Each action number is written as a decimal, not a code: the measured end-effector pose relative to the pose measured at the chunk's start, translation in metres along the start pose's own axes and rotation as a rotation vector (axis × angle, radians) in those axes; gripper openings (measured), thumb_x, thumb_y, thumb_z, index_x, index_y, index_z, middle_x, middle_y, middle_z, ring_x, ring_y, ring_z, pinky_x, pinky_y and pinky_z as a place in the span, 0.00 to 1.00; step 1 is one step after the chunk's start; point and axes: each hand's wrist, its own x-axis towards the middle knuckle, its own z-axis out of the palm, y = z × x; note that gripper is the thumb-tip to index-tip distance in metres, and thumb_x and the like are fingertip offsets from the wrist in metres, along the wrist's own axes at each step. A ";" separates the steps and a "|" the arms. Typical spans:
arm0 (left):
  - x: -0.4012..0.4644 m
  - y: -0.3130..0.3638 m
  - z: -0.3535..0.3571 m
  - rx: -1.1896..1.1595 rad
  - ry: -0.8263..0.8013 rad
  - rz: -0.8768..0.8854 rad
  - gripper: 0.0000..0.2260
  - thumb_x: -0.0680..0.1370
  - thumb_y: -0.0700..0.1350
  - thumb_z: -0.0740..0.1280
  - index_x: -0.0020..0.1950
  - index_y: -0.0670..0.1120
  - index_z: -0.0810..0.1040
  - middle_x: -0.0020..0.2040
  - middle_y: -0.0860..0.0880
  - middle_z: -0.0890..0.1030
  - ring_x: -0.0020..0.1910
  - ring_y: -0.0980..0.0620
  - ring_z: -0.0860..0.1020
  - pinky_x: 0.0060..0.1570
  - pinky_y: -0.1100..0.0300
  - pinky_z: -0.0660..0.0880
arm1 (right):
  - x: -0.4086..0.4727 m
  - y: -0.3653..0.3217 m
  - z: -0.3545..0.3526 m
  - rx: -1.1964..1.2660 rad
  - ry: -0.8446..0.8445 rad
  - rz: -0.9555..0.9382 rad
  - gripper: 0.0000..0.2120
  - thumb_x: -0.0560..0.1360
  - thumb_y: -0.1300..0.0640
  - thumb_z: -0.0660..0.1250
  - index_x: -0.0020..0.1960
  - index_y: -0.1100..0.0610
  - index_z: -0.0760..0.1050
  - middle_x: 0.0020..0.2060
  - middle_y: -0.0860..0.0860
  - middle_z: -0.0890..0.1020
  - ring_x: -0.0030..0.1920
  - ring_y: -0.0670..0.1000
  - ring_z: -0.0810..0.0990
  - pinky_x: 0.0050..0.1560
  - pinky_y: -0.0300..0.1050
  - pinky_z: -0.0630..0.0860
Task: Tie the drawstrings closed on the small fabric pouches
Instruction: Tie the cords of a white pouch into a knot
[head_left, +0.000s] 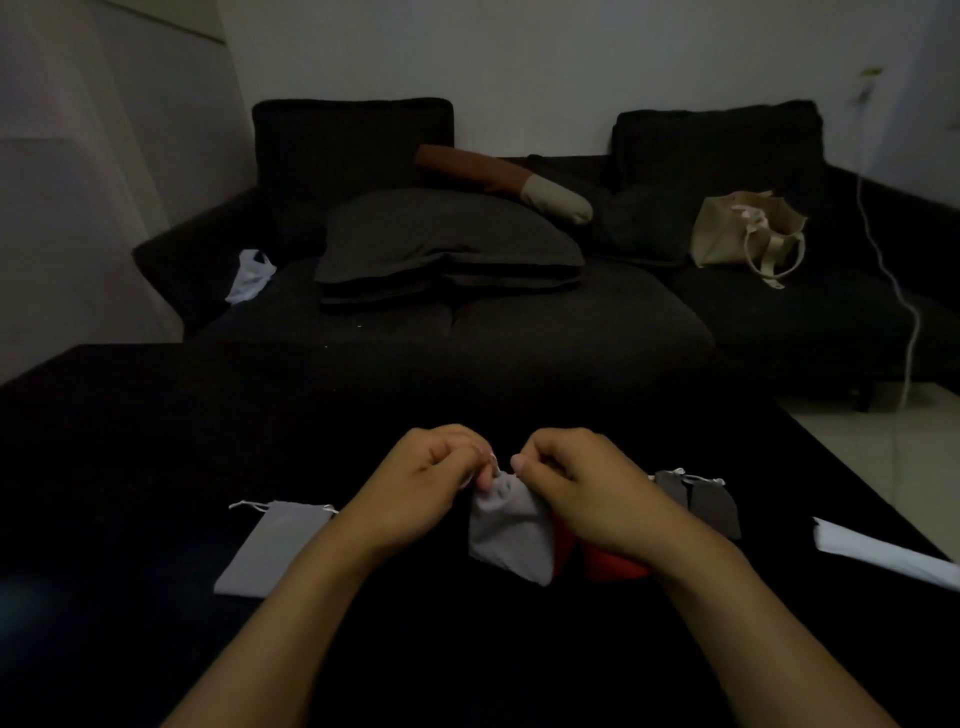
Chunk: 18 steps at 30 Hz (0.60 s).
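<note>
A light grey pouch (506, 530) hangs between my hands above the black table, its mouth gathered. My left hand (431, 480) pinches its drawstring at the upper left of the mouth. My right hand (576, 480) pinches the string on the other side. Another light grey pouch (272, 548) lies flat at the left with its white cord loose. Two dark grey pouches (701, 501) lie at the right. A red pouch (608, 564) shows partly under my right wrist.
The black table (130, 467) fills the foreground. A white sheet (883, 553) lies at its right edge. Beyond stands a dark sofa (519, 332) with cushions, a beige tote bag (743, 231) and a white plastic bag (249, 275). A white cable (906, 332) hangs at right.
</note>
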 end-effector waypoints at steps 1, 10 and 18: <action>0.000 -0.001 0.000 0.023 -0.003 -0.004 0.15 0.78 0.41 0.61 0.33 0.44 0.80 0.39 0.52 0.81 0.39 0.59 0.78 0.45 0.63 0.72 | 0.000 0.001 0.000 0.002 0.012 0.002 0.10 0.79 0.51 0.65 0.41 0.53 0.78 0.32 0.49 0.80 0.32 0.42 0.76 0.33 0.39 0.70; 0.001 -0.013 0.002 0.283 -0.047 0.097 0.08 0.76 0.49 0.72 0.36 0.54 0.82 0.44 0.54 0.78 0.44 0.55 0.80 0.48 0.57 0.78 | 0.002 0.005 0.001 -0.044 0.034 0.041 0.11 0.78 0.48 0.66 0.40 0.52 0.77 0.33 0.46 0.78 0.35 0.42 0.76 0.34 0.38 0.67; 0.002 -0.005 0.011 0.044 0.038 0.100 0.15 0.78 0.36 0.66 0.34 0.51 0.80 0.45 0.52 0.80 0.46 0.57 0.79 0.50 0.63 0.74 | 0.003 0.001 0.000 -0.008 0.066 0.076 0.11 0.78 0.50 0.66 0.40 0.54 0.77 0.27 0.46 0.74 0.29 0.41 0.73 0.30 0.34 0.65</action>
